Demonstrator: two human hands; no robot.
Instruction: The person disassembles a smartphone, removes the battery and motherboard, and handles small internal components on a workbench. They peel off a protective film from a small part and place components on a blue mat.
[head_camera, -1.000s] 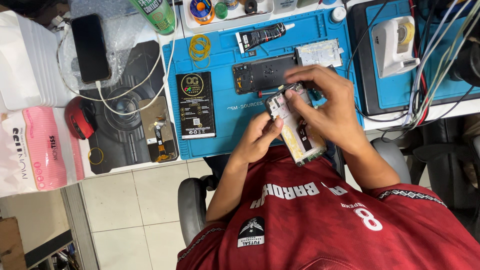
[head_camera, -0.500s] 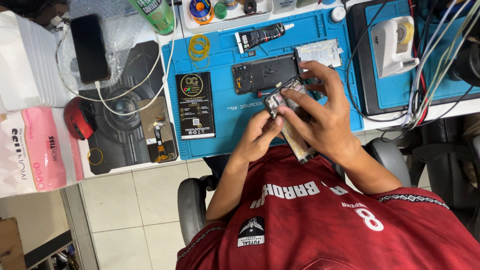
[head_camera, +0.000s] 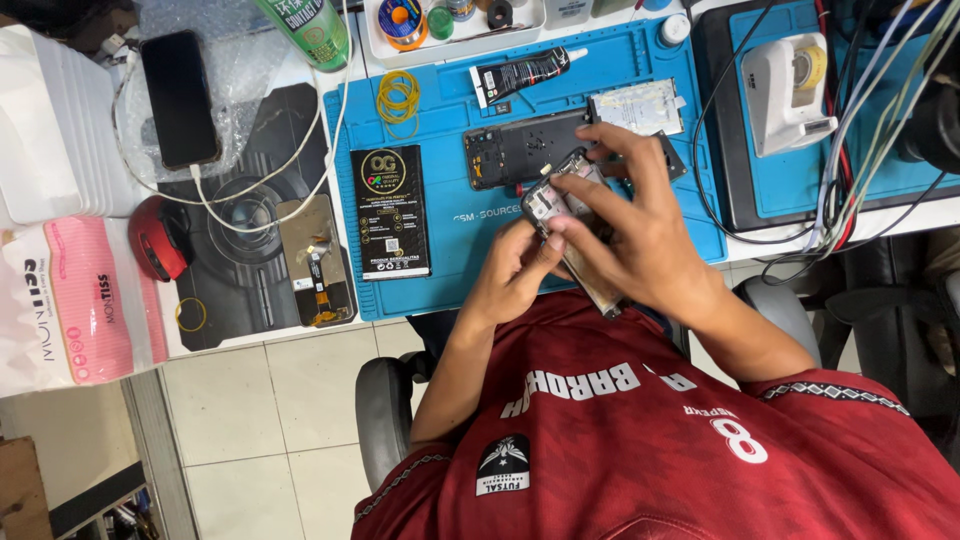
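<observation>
Both hands, the left hand (head_camera: 515, 268) and the right hand (head_camera: 640, 235), close their fingers on an opened phone (head_camera: 565, 215) over the blue mat's (head_camera: 450, 110) near edge, perhaps pinching a small part, beside a black phone frame (head_camera: 520, 148), glue tube (head_camera: 525, 72) and yellow rubber bands (head_camera: 398, 97).

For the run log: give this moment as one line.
left hand: on phone | right hand: grips phone | phone: opened, above blue mat
</observation>
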